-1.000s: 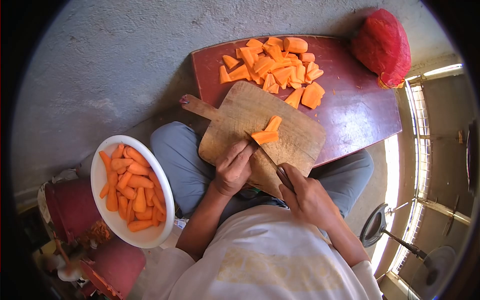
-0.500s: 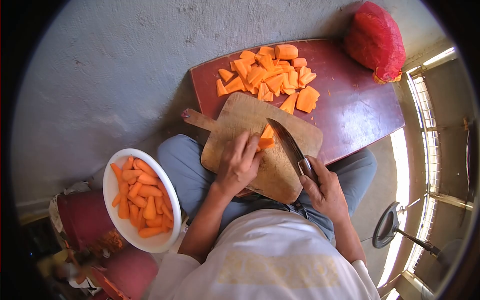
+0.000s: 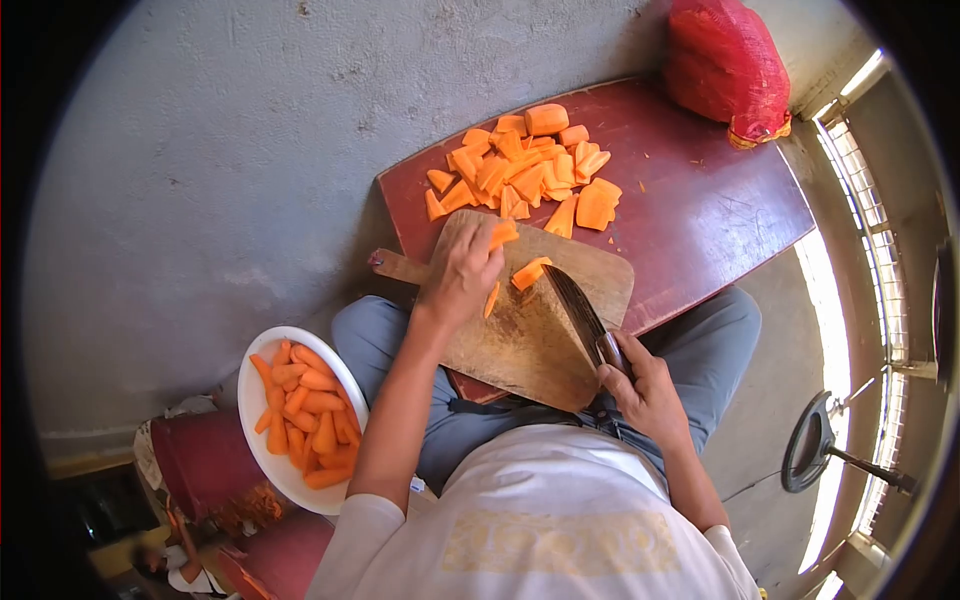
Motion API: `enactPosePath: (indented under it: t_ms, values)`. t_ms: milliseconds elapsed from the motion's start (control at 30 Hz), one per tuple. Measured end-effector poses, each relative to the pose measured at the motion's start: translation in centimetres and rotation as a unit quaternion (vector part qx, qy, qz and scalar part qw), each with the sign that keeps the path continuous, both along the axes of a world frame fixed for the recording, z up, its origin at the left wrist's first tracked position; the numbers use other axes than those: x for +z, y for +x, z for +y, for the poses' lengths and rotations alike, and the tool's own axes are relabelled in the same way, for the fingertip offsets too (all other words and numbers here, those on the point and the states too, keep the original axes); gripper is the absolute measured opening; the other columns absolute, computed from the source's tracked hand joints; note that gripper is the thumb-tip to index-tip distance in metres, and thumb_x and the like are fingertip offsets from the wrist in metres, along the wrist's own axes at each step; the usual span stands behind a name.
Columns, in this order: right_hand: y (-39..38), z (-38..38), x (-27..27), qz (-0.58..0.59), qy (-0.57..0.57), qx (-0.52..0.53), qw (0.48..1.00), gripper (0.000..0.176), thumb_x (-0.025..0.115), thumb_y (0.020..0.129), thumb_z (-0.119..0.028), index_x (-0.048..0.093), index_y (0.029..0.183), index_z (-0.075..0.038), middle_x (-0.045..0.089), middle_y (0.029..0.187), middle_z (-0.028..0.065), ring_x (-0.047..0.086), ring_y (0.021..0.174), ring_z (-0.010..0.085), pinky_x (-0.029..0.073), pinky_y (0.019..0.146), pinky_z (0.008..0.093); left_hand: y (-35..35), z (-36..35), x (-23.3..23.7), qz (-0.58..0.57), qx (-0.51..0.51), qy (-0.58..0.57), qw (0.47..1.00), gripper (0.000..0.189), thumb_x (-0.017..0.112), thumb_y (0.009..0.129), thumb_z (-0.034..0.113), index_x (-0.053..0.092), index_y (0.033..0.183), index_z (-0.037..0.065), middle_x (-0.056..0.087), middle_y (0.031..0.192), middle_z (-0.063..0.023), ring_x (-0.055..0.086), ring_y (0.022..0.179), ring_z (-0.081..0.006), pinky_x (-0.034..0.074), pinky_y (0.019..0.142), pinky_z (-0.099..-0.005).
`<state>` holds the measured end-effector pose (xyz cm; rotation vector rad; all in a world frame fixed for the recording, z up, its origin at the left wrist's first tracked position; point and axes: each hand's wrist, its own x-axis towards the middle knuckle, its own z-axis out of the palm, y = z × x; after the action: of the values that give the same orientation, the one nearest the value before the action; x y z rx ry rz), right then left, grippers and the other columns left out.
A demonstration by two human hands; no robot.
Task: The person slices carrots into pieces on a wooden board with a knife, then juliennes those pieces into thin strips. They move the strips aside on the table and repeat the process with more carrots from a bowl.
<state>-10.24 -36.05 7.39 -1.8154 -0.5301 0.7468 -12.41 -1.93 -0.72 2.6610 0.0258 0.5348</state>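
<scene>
My left hand (image 3: pixel 464 268) is closed on a carrot piece (image 3: pixel 503 234) above the upper left part of the wooden cutting board (image 3: pixel 540 350). My right hand (image 3: pixel 646 392) grips the handle of a knife (image 3: pixel 580 310), its blade pointing up and left over the board. Beside the blade tip lies a cut carrot chunk (image 3: pixel 530 273). A thin carrot slice (image 3: pixel 491 299) is on the board below my left hand. Just beyond the board, a pile of cut carrot pieces (image 3: pixel 520 170) rests on the dark red table (image 3: pixel 700 215).
A white basin (image 3: pixel 262 440) of peeled carrots stands at the left. A red mesh sack (image 3: pixel 727 65) sits at the table's far right corner. Dark red containers (image 3: pixel 205 460) are at the lower left, and a round black object on a stand (image 3: pixel 806 440) is at the right.
My left hand has moved up and left with a carrot piece, leaving a chunk and a slice on the board. The knife stays in my right hand. The whole view has shifted slightly.
</scene>
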Motion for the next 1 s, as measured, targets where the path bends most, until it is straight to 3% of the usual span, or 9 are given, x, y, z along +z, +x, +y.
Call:
enactPosePath:
  t_ms: [100,133,200,233,433,533,633,833,1000]
  values:
    - [0.0,0.0,-0.3,0.004,0.018,0.001,1.000,0.039,0.067,0.111,-0.017,0.060,0.144,0.002,0.062,0.081,0.0170,0.059,0.058,0.0195,0.051,0.062,0.0375,3.6,0.4,1.7,-0.067,0.023,-0.038,0.997,0.050,0.074,0.103,0.008,0.060,0.148,-0.007,0.066,0.134,-0.0267,0.071,0.117,-0.0421,0.062,0.100,-0.0470]
    - [-0.1,-0.1,-0.5,-0.002,0.026,0.001,1.000,0.039,0.067,0.111,-0.017,0.060,0.144,0.002,0.062,0.081,0.0166,0.058,0.057,0.0177,0.051,0.060,0.0370,3.8,0.2,2.4,-0.059,0.042,-0.114,0.991,0.049,0.075,0.103,0.008,0.061,0.148,-0.006,0.066,0.135,-0.0261,0.071,0.118,-0.0417,0.062,0.101,-0.0469]
    - [-0.1,-0.4,-0.3,-0.015,0.014,0.007,1.000,0.038,0.068,0.110,-0.016,0.060,0.143,0.002,0.062,0.080,0.0175,0.062,0.059,0.0226,0.052,0.063,0.0390,4.2,-0.3,3.8,-0.038,0.076,-0.265,0.960,0.048,0.075,0.104,0.009,0.063,0.148,-0.004,0.066,0.137,-0.0250,0.072,0.120,-0.0410,0.062,0.102,-0.0469]
    - [-0.2,-0.6,-0.2,-0.020,0.006,0.009,1.000,0.038,0.069,0.109,-0.015,0.061,0.143,0.002,0.062,0.080,0.0179,0.063,0.061,0.0250,0.053,0.064,0.0400,3.6,-0.5,4.2,-0.025,0.098,-0.269,0.958,0.053,0.082,0.097,0.008,0.066,0.146,-0.003,0.063,0.143,-0.0227,0.070,0.123,-0.0402,0.059,0.106,-0.0483]
    - [-0.4,-1.5,1.2,-0.046,-0.007,0.032,0.998,0.039,0.071,0.105,-0.013,0.063,0.141,0.001,0.069,0.090,0.0248,0.070,0.081,0.0464,0.056,0.076,0.0468,-4.1,-1.8,4.8,0.122,0.006,-0.092,0.988,0.071,0.097,0.078,0.010,0.070,0.143,0.000,0.062,0.143,-0.0163,0.063,0.130,-0.0349,0.054,0.111,-0.0478]
    - [0.3,-1.6,1.6,-0.031,-0.020,0.105,0.994,0.040,0.072,0.105,-0.015,0.064,0.141,0.001,0.073,0.099,0.0279,0.073,0.088,0.0476,0.057,0.078,0.0487,-4.8,-1.2,4.9,0.127,0.032,-0.080,0.988,0.072,0.098,0.076,0.010,0.071,0.142,0.000,0.060,0.143,-0.0173,0.059,0.134,-0.0386,0.049,0.116,-0.0467]
    - [0.9,-1.0,2.2,-0.060,-0.011,0.160,0.985,0.041,0.073,0.104,-0.016,0.063,0.141,0.000,0.074,0.104,0.0294,0.074,0.093,0.0490,0.058,0.080,0.0515,-3.3,0.7,3.6,0.067,-0.002,-0.057,0.996,0.064,0.097,0.079,0.012,0.073,0.137,0.000,0.063,0.131,-0.0175,0.063,0.122,-0.0398,0.053,0.107,-0.0484]
    - [0.4,-0.3,1.9,-0.073,-0.019,0.158,0.985,0.044,0.073,0.105,-0.017,0.064,0.142,0.004,0.075,0.111,0.0299,0.075,0.100,0.0488,0.059,0.085,0.0487,1.7,3.3,1.9,0.027,-0.070,-0.028,0.997,0.032,0.086,0.091,0.008,0.077,0.119,-0.002,0.067,0.106,-0.0172,0.067,0.105,-0.0373,0.056,0.094,-0.0480]
    - [-0.3,-0.3,2.0,-0.091,-0.013,0.148,0.985,0.043,0.073,0.104,-0.016,0.062,0.141,0.000,0.076,0.108,0.0297,0.073,0.098,0.0504,0.058,0.083,0.0531,4.6,3.9,1.2,-0.009,-0.048,0.027,0.998,0.019,0.077,0.097,0.005,0.077,0.114,-0.002,0.067,0.104,-0.0171,0.068,0.102,-0.0372,0.057,0.092,-0.0486]
